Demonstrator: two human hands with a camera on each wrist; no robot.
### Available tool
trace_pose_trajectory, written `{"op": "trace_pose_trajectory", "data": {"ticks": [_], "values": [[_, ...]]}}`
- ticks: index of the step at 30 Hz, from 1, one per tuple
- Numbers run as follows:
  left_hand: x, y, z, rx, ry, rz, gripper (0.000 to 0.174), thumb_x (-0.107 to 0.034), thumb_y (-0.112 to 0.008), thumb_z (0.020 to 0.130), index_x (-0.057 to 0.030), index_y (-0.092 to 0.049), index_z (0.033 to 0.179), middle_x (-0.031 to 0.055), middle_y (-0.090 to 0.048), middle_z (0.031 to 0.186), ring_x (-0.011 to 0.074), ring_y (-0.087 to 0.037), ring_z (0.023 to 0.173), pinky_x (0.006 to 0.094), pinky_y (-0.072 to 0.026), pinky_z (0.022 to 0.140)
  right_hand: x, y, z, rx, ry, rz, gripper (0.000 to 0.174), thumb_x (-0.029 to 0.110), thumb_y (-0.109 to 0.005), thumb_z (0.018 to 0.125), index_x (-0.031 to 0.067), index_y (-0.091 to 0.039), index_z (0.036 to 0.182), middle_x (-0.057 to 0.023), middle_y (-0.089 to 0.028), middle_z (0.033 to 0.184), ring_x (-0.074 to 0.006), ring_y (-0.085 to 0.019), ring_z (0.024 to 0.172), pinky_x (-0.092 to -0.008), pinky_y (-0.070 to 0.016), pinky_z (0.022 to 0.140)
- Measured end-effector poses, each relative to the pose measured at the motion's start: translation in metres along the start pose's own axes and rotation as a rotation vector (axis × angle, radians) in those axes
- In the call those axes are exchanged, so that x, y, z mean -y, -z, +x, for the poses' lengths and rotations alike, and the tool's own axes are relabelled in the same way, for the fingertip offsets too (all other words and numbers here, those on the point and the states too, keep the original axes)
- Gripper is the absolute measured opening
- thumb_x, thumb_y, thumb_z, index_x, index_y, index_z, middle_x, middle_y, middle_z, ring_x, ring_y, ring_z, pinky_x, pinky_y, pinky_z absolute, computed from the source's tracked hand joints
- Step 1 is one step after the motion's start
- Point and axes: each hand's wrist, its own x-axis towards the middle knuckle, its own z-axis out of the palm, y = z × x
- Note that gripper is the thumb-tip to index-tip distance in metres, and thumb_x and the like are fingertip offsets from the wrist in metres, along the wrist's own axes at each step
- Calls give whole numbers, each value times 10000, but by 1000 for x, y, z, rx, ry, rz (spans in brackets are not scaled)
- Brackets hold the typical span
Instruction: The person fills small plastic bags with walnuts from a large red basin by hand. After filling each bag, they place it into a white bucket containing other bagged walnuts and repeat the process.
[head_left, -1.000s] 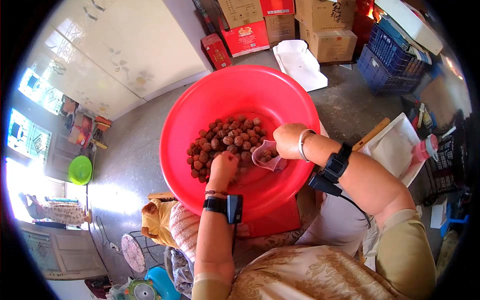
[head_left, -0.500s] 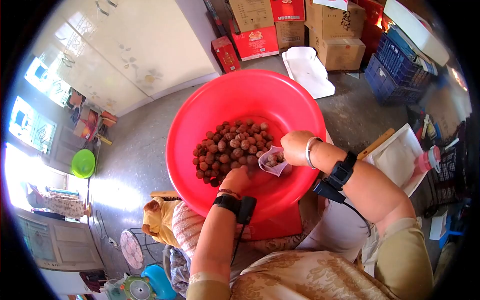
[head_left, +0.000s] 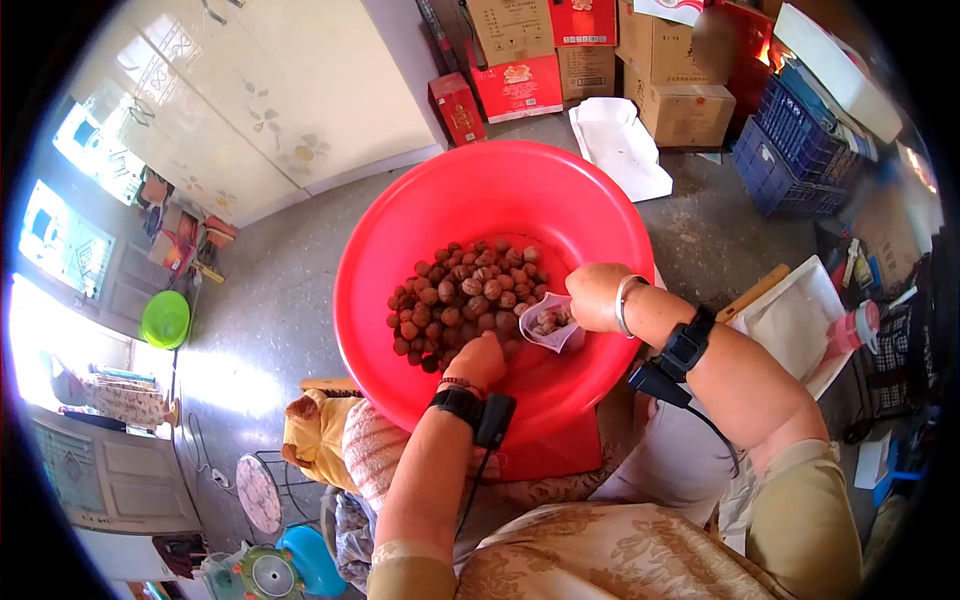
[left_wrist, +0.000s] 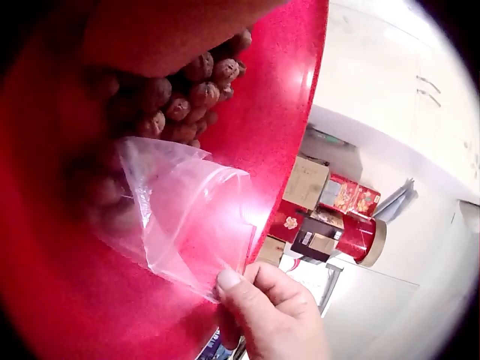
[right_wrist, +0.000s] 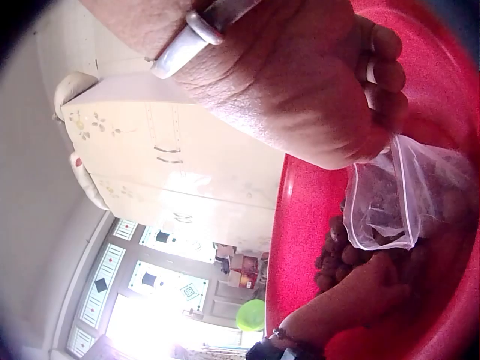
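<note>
A large red plastic basin [head_left: 400,220] holds a heap of brown walnuts [head_left: 455,295]. My right hand [head_left: 598,297] pinches the edge of a clear plastic zip bag [head_left: 540,335] between thumb and fingers. The bag's mouth stands open beside the heap, and some walnuts show inside it. My left hand [head_left: 478,362] is down at the near edge of the heap, its fingers bent toward the walnuts. In the right wrist view the left hand [right_wrist: 367,294] is just below the bag's mouth. Its fingertips are hidden, so I cannot tell whether they grip a walnut.
Cardboard boxes [head_left: 690,110] and a white foam tray [head_left: 620,150] lie beyond the basin. Stacked blue crates [head_left: 790,160] stand at the far right. Another white tray [head_left: 815,365] with a pink-lidded bottle [head_left: 855,328] is right of my arm. A green bowl [head_left: 166,320] is at left.
The left hand has shifted slightly right along the near edge of the walnuts, closer to the bag. The right hand keeps hold of the bag. The head view has swung a little.
</note>
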Motion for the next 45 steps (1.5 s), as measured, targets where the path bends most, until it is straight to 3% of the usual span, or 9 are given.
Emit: {"op": "trace_pose_trajectory", "data": {"ticks": [6,8,14,21,27,31,35,38,45], "values": [[-8,1,1,-16,36,-44,375,-122,-471,965,36,-507,1303,336,-673,1168,473,-660,1108,549,-529,937,2,3,-1,9,-13,-15,240,123,-642,812,16,-779,977,-228,-745,1033,-384,-729,990,-471,-579,846],[0,-3,8,-1,-49,-72,455,-203,-646,895,31,-522,1264,308,-697,1112,447,-676,1087,525,-545,895,2,3,-1,10,-18,-14,242,125,-643,813,16,-779,982,-228,-744,1039,-383,-729,995,-471,-579,849],[1,-19,5,26,-190,-14,341,-117,-524,904,-33,-660,1204,258,-698,1177,431,-668,1111,528,-529,952,1,3,-1,6,-32,32,244,121,-640,813,14,-778,984,-226,-745,1043,-382,-729,995,-473,-579,850],[-23,25,-19,162,-240,90,393,-215,-644,840,-33,-685,1186,267,-691,1169,422,-679,1071,499,-539,937,0,3,-1,14,-14,31,241,114,-638,810,8,-780,975,-236,-744,1011,-388,-732,968,-481,-579,832],[-26,53,-14,-149,42,-934,289,-126,-734,860,-25,-651,1119,57,-683,854,126,-632,741,269,-509,613,1,4,-3,-5,-11,41,239,95,-626,816,9,-782,976,-231,-748,1016,-384,-735,974,-473,-581,829],[-40,74,-28,-300,-179,-1394,217,-87,-700,901,-38,-653,1108,-3,-630,853,67,-540,610,219,-442,540,-3,2,-3,-7,17,52,194,116,-640,804,-10,-749,904,-237,-733,947,-411,-719,915,-498,-569,792],[-53,75,-34,-239,-312,-1150,303,-41,-721,899,-24,-686,1200,-14,-673,993,80,-616,845,228,-506,721,2,7,-4,2,4,66,217,97,-637,803,-7,-762,947,-234,-741,986,-398,-727,953,-479,-574,818],[-56,55,-16,-557,-564,-667,303,-53,-780,883,-15,-693,1170,5,-690,986,85,-627,856,249,-525,763,4,14,-9,38,-13,56,245,89,-628,822,0,-776,995,-233,-748,1032,-383,-732,1000,-458,-579,853],[-63,64,-28,-299,-316,-1228,178,-187,-769,934,-56,-684,1018,8,-702,867,46,-537,621,205,-432,544,3,13,-10,9,-13,68,249,115,-627,842,4,-776,1009,-237,-746,1044,-373,-731,1014,-458,-579,863]]}}
